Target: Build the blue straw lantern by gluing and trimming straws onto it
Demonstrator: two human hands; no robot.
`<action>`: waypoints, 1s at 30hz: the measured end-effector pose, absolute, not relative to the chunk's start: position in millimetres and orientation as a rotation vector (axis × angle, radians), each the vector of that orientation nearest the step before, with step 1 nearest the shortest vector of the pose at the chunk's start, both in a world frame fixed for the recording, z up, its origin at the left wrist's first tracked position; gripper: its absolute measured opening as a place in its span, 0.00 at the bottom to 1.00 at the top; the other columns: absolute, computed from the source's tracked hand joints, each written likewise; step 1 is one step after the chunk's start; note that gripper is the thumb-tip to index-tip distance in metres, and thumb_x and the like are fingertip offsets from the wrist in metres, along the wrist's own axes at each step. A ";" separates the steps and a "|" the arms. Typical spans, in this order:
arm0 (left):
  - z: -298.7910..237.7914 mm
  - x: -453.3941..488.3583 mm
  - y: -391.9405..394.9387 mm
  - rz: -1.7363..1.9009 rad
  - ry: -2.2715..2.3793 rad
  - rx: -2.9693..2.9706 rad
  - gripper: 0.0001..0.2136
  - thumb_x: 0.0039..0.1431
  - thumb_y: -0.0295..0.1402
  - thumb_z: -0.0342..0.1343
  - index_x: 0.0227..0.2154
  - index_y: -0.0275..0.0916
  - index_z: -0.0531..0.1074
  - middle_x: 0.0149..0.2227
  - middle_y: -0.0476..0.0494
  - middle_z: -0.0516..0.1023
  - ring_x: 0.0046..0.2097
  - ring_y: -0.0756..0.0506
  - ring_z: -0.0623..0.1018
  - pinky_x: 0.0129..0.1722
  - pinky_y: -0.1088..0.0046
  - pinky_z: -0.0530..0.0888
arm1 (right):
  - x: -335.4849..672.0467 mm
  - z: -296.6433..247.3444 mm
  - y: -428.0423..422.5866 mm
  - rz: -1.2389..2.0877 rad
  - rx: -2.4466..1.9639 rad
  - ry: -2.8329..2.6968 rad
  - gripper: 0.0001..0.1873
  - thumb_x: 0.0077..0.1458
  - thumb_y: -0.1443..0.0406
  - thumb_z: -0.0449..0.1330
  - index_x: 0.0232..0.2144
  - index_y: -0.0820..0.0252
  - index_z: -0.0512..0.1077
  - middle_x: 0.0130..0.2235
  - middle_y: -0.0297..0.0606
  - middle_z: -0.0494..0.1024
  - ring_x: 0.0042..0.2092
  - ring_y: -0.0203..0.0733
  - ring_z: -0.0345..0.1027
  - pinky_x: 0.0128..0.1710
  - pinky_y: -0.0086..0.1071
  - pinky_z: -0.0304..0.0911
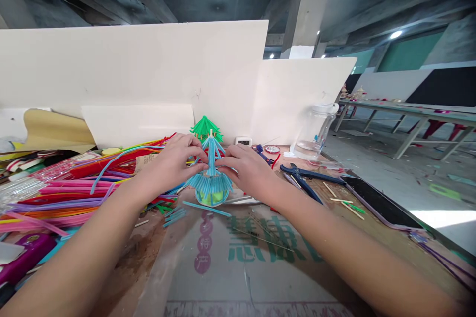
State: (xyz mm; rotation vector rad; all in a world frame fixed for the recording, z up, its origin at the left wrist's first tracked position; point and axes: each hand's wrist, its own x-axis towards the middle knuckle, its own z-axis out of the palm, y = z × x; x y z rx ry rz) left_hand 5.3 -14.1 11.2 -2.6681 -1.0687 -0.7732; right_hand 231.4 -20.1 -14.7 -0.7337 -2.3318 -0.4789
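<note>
A small blue tiered pavilion model (211, 178), seemingly made of pipe cleaners, stands upright in front of me with a light stick poking out of its top. My left hand (182, 159) reaches it from the left, thumb and fingers closed on its upper part. From the right, my right hand (245, 164) pinches the opposite side at about the same height. The fingertips partly cover the upper tier. Something yellow-green (211, 197) shows beneath the lower fringe. Short blue pipe cleaner pieces (174, 217) and one longer blue strip (207, 208) lie just before the model.
A green tiered roof (205, 128) stands behind. Many coloured pipe cleaners (70, 192) heap at left. To the right are blue-handled pliers (303, 178), a phone (383, 200), small sticks (347, 203) and a clear jug (314, 131). A white board (130, 69) closes off the back.
</note>
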 end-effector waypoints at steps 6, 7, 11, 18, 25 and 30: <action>9.6 7.7 -15.4 -0.759 -1.052 -2.642 0.08 0.59 0.41 0.55 0.34 0.44 0.75 0.41 0.46 0.69 0.48 0.42 0.68 0.49 0.61 0.65 | 229.7 -15.0 -21.6 -0.536 -0.720 -2.344 0.11 0.62 0.64 0.54 0.37 0.58 0.77 0.33 0.39 0.73 0.37 0.41 0.61 0.37 0.34 0.55; 9.7 7.9 -15.7 -0.750 -1.053 -2.635 0.08 0.58 0.40 0.55 0.34 0.44 0.75 0.40 0.45 0.69 0.48 0.42 0.68 0.49 0.61 0.65 | 229.3 -14.6 -22.4 -0.550 -0.721 -2.348 0.11 0.62 0.64 0.54 0.37 0.59 0.77 0.33 0.39 0.73 0.37 0.41 0.62 0.37 0.34 0.55; 11.0 8.7 -17.7 -0.729 -1.062 -2.613 0.07 0.58 0.40 0.56 0.34 0.44 0.75 0.40 0.46 0.69 0.47 0.41 0.68 0.49 0.61 0.65 | 228.3 -11.0 -25.6 -0.575 -0.741 -2.354 0.11 0.61 0.66 0.54 0.36 0.61 0.77 0.34 0.40 0.74 0.37 0.41 0.62 0.38 0.34 0.56; 12.7 9.1 -19.4 -0.722 -1.056 -2.628 0.08 0.58 0.40 0.55 0.33 0.44 0.75 0.40 0.46 0.70 0.47 0.41 0.69 0.48 0.61 0.65 | 233.5 -7.8 -25.2 -0.571 -0.723 -2.287 0.11 0.62 0.64 0.55 0.37 0.59 0.77 0.33 0.39 0.74 0.38 0.42 0.62 0.39 0.34 0.56; 10.6 7.4 -16.4 -0.733 -1.055 -2.623 0.09 0.58 0.41 0.54 0.33 0.44 0.75 0.40 0.46 0.70 0.46 0.41 0.69 0.48 0.61 0.65 | 231.9 -12.1 -23.6 -0.616 -0.717 -2.341 0.11 0.62 0.65 0.55 0.37 0.57 0.78 0.32 0.39 0.74 0.35 0.40 0.61 0.37 0.34 0.53; 14.6 7.6 -20.7 -0.728 -1.040 -2.639 0.08 0.60 0.39 0.52 0.34 0.44 0.75 0.41 0.46 0.71 0.47 0.42 0.70 0.49 0.61 0.65 | 234.4 -6.7 -23.6 -0.516 -0.714 -2.280 0.12 0.63 0.63 0.53 0.37 0.61 0.76 0.34 0.40 0.75 0.38 0.41 0.62 0.40 0.34 0.55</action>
